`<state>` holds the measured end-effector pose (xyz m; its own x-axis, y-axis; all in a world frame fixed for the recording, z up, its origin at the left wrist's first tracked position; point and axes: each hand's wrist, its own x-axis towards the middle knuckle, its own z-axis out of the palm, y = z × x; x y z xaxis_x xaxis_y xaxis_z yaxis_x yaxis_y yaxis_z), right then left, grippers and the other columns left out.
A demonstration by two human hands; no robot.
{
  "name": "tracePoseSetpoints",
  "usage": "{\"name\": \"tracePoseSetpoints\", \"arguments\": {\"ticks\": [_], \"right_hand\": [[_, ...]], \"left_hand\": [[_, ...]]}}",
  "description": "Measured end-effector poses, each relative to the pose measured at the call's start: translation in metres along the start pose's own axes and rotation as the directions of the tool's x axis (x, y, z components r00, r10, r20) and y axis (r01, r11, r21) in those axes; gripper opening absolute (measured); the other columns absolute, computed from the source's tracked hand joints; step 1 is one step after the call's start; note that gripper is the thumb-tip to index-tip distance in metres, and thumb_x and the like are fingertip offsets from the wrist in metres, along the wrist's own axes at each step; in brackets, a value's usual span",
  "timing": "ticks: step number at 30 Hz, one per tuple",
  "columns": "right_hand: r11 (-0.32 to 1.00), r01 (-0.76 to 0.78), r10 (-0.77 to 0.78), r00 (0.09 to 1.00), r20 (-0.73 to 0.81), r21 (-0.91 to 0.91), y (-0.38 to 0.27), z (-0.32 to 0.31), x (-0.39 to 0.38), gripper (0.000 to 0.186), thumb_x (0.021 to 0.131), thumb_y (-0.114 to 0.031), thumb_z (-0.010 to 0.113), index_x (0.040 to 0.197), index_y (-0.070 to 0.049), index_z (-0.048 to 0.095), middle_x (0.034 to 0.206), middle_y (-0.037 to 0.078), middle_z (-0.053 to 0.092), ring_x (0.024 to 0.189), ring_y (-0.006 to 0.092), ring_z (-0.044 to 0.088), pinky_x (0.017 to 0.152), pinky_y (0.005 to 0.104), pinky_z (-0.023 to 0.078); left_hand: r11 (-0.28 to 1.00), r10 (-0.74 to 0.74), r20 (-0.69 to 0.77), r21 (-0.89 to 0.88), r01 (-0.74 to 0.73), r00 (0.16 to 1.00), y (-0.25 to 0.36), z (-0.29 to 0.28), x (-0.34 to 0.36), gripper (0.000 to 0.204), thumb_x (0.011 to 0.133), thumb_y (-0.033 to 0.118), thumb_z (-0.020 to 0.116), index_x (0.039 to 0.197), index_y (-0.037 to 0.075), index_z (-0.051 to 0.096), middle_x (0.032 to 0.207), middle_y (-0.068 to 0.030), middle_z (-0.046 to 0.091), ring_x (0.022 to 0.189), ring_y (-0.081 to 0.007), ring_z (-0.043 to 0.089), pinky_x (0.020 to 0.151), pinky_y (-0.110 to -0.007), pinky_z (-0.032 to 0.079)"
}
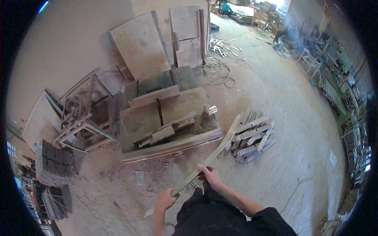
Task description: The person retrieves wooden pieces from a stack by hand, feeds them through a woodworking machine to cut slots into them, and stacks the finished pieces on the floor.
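Note:
A long, narrow wooden board (pixel 216 152) runs slantwise in front of me, from near my body toward the far right. My left hand (pixel 165 200) is closed round its near part. Farther along, my right hand (pixel 211 176) grips the same board, thumb on top. The far end reaches over the edge of a heap of short wooden pieces (pixel 256 133) on the floor, and I cannot tell whether it touches them. The near end sticks out past my left hand. Below the board a striped shoe or sandal (pixel 193 183) shows.
Ahead stands a dusty saw bench (pixel 181 102) with offcuts on it. Left are a wooden frame (pixel 88 114) and stacked dark slats (pixel 54 163). Panels (pixel 141 45) lean on the wall. A coiled hose (pixel 214 69) lies beyond. A person (pixel 226 8) crouches far back.

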<state>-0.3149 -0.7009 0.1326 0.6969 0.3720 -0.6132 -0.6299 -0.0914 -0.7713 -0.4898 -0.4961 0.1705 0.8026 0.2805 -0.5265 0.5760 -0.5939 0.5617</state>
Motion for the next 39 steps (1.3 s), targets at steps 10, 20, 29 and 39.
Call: {"name": "tracePoseSetpoints", "arguments": {"ticks": [10, 20, 29, 39], "right_hand": [[0.799, 0.285, -0.119, 0.938, 0.326, -0.529, -0.073, 0.031, 0.148, 0.063, 0.083, -0.047, 0.08, 0.119, 0.003, 0.065, 0.109, 0.012, 0.07, 0.091, 0.0179, 0.069, 0.082, 0.0328, 0.055], [0.02, 0.616, -0.171, 0.778, 0.605, -0.787, -0.095, 0.064, 0.258, 0.077, 0.071, -0.059, 0.081, 0.122, -0.004, 0.063, 0.113, 0.017, 0.068, 0.108, 0.0346, 0.066, 0.09, 0.0449, 0.054], [-0.089, 0.555, -0.233, 0.796, 0.559, -0.827, -0.019, 0.101, 0.264, 0.023, 0.072, -0.03, 0.073, 0.085, -0.01, 0.071, 0.076, 0.012, 0.071, 0.075, 0.0337, 0.072, 0.066, 0.0464, 0.057], [-0.181, 0.476, -0.225, 0.832, 0.507, -0.861, -0.004, 0.093, 0.224, 0.024, 0.076, -0.028, 0.068, 0.096, -0.017, 0.074, 0.08, 0.009, 0.072, 0.076, 0.0305, 0.071, 0.063, 0.0457, 0.056]], "left_hand": [[0.98, -0.197, -0.45, -0.088, 0.177, 0.871, 0.001, -0.006, 0.049, 0.039, 0.081, 0.04, 0.077, 0.108, 0.012, 0.074, 0.083, -0.0188, 0.071, 0.075, -0.0387, 0.068, 0.067, -0.047, 0.052], [0.91, -0.368, -0.499, -0.022, 0.413, 0.785, -0.04, -0.076, 0.107, 0.04, 0.079, 0.043, 0.075, 0.105, 0.013, 0.076, 0.089, -0.0207, 0.072, 0.087, -0.0394, 0.07, 0.075, -0.05, 0.054], [0.949, -0.14, -0.358, 0.218, 0.228, 0.923, -0.187, -0.169, 0.178, 0.038, 0.081, 0.039, 0.071, 0.112, 0.018, 0.074, 0.091, -0.0185, 0.073, 0.089, -0.0392, 0.07, 0.077, -0.05, 0.054], [0.962, 0.018, -0.178, 0.271, 0.032, 0.984, -0.152, -0.261, 0.228, 0.03, 0.078, 0.03, 0.067, 0.105, 0.019, 0.072, 0.088, -0.0176, 0.072, 0.087, -0.04, 0.07, 0.077, -0.051, 0.056]]}}
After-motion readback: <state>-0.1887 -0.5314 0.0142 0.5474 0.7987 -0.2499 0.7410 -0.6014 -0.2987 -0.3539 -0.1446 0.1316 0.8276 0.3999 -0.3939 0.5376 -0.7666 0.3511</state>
